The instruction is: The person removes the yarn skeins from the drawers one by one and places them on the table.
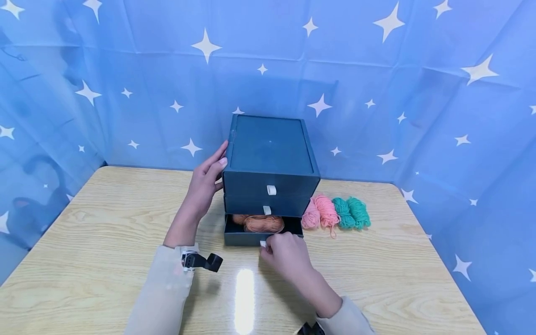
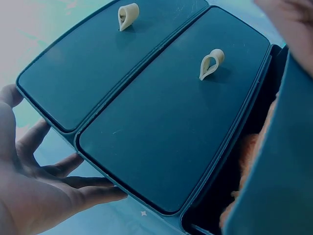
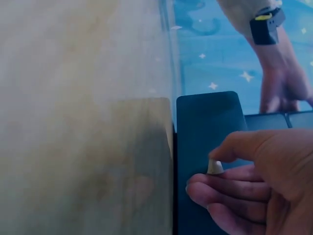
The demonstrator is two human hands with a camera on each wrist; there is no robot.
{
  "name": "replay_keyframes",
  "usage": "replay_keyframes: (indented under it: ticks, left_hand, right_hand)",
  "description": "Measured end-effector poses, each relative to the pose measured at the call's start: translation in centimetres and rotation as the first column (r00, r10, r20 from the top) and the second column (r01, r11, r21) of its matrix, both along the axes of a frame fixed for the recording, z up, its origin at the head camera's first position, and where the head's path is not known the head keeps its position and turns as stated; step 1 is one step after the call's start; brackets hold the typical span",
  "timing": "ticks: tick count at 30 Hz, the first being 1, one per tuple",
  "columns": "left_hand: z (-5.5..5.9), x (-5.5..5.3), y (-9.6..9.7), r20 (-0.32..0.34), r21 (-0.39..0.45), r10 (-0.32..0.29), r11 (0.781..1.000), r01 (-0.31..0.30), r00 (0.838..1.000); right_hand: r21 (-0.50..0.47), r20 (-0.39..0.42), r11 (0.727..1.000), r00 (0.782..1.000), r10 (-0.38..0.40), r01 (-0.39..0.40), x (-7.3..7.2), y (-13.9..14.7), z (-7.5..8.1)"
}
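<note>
A dark teal drawer box stands with its bottom drawer pulled out. Inside that drawer lie brown-orange yarn skeins. My right hand is at the drawer's front, and in the right wrist view its thumb and fingers pinch the white pull tab. Against the box's left side rests my left hand, fingers extended along the wall. The left wrist view shows these fingers spread at the box's edge. Both upper drawers are closed, each with a white loop tab.
Right of the box, pink yarn skeins and green yarn skeins lie on the wooden table. A blue curtain with white stars hangs close behind the box.
</note>
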State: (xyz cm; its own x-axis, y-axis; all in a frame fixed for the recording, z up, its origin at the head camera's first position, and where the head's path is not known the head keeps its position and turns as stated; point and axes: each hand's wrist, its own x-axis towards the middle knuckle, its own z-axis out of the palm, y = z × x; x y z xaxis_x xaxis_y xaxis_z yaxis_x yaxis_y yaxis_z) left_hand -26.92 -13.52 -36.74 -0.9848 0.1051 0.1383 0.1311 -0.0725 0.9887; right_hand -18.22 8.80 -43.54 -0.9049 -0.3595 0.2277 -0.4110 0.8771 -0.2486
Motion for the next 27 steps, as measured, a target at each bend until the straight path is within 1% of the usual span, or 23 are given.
replay_keyframes:
  ticks: [10, 20, 23, 27]
  left_hand:
    - [0.1, 0.0, -0.1, -0.009, -0.003, -0.015, 1.000, 0.015, 1.000]
    - [0.2, 0.0, -0.1, -0.014, -0.008, -0.013, 1.000, 0.013, 1.000]
    - [0.1, 0.0, -0.1, -0.007, -0.009, -0.014, 1.000, 0.014, 1.000]
    - [0.0, 0.0, -0.1, -0.007, -0.008, -0.011, 1.000, 0.011, 1.000]
  right_hand:
    - [0.031, -0.043, 0.999, 0.998, 0.038, -0.037, 2.4, 0.2, 0.2]
    - [0.120, -0.101, 0.992, 0.993, 0.061, -0.049, 4.9, 0.0, 0.3]
    - [0.139, -0.093, 0.989, 0.993, 0.069, -0.055, 5.7, 0.0, 0.3]
    - [0.142, -0.043, 0.987, 0.996, 0.077, -0.070, 6.3, 0.1, 0.4]
